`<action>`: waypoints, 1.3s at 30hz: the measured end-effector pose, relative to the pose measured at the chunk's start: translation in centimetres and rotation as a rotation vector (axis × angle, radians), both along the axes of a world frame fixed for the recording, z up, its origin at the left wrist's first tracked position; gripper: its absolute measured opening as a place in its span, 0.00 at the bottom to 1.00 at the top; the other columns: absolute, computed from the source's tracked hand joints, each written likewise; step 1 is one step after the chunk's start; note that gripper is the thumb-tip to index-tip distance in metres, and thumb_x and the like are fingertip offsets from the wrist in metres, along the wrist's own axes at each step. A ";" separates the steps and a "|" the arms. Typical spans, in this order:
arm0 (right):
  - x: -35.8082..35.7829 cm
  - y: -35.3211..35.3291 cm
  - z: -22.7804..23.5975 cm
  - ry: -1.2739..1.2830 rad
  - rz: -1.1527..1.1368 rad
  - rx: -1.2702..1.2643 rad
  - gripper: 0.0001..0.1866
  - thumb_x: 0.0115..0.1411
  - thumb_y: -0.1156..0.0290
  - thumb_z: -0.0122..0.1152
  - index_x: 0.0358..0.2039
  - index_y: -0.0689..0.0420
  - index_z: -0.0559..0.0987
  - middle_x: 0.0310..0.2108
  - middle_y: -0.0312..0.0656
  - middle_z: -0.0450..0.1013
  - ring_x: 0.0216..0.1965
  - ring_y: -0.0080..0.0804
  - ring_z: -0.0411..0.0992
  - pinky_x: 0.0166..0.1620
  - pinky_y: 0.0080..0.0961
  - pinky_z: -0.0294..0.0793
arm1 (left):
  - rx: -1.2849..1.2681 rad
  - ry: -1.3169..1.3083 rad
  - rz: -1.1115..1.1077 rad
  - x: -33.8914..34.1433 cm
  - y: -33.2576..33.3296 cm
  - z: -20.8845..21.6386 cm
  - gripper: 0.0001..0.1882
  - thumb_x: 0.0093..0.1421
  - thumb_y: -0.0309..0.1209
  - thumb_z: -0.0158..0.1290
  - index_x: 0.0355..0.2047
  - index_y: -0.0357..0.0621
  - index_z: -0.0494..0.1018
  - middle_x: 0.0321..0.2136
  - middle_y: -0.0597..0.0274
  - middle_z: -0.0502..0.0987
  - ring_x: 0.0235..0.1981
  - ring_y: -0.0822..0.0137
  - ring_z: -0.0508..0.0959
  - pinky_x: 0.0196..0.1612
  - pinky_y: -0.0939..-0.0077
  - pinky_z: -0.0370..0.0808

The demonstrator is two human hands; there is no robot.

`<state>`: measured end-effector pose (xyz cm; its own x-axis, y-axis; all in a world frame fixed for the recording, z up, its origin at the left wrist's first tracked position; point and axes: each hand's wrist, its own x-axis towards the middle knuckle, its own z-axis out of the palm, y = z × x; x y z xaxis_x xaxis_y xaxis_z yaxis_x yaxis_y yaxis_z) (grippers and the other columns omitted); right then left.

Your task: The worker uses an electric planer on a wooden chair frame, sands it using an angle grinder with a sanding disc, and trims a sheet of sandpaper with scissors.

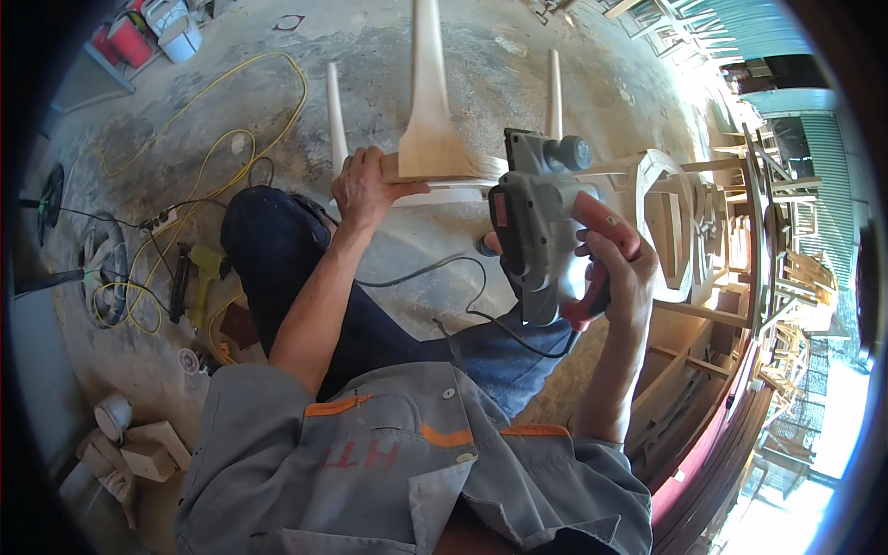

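An electric hand planer point(535, 222), grey with a red handle and a round front knob, is held up by my right hand point(625, 266), whose fingers wrap round the handle. The planer is tilted on its side beside a pale wooden chair frame point(435, 153). That frame has a wide leg pointing away from me and two thinner legs further out. My left hand point(367, 188) grips the frame's near left corner, thumb along its edge. Whether the planer touches the wood I cannot tell. A dark power cord point(481, 277) runs from the planer across my lap.
Yellow cord point(298, 97) loops over the concrete floor at left, near a yellow-green nail gun point(205, 273). Wood offcuts point(153, 453) lie lower left. Curved wooden chair parts point(659, 222) and a red-edged bench point(694, 453) crowd the right. Buckets point(178, 39) stand far left.
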<state>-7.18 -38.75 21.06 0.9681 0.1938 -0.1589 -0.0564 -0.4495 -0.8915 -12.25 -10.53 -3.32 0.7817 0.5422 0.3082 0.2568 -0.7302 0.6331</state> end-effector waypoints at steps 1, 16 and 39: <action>-0.8 0.0 0.0 -0.003 0.006 0.003 0.19 0.53 0.72 0.64 0.45 0.65 0.78 0.27 0.41 0.78 0.20 0.20 0.71 0.24 0.16 0.70 | -0.016 0.060 0.042 -0.5 0.4 -0.3 0.43 0.30 0.60 0.70 0.38 0.41 0.71 0.34 0.56 0.76 0.40 0.54 0.78 0.39 0.59 0.75; -4.2 6.8 -5.2 0.028 0.115 -0.011 0.25 0.50 0.74 0.68 0.50 0.63 0.76 0.31 0.38 0.77 0.26 0.19 0.73 0.31 0.17 0.73 | -0.991 -0.311 -0.048 8.7 11.0 2.5 0.33 0.60 0.53 0.51 0.48 0.30 0.68 0.37 0.53 0.76 0.38 0.64 0.75 0.43 0.71 0.70; -2.0 17.5 -5.0 -0.018 0.185 -0.072 0.26 0.51 0.70 0.70 0.49 0.65 0.75 0.34 0.45 0.78 0.30 0.25 0.76 0.37 0.22 0.77 | -1.576 -0.505 -0.028 9.3 16.8 1.4 0.29 0.64 0.55 0.45 0.47 0.39 0.71 0.27 0.54 0.77 0.25 0.60 0.77 0.29 0.65 0.75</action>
<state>-9.20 -21.23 16.03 0.9197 0.3576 -0.1620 0.0485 -0.5130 -0.8570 -2.91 6.27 -1.93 0.7940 0.5363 -0.2862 -0.1930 0.6689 0.7179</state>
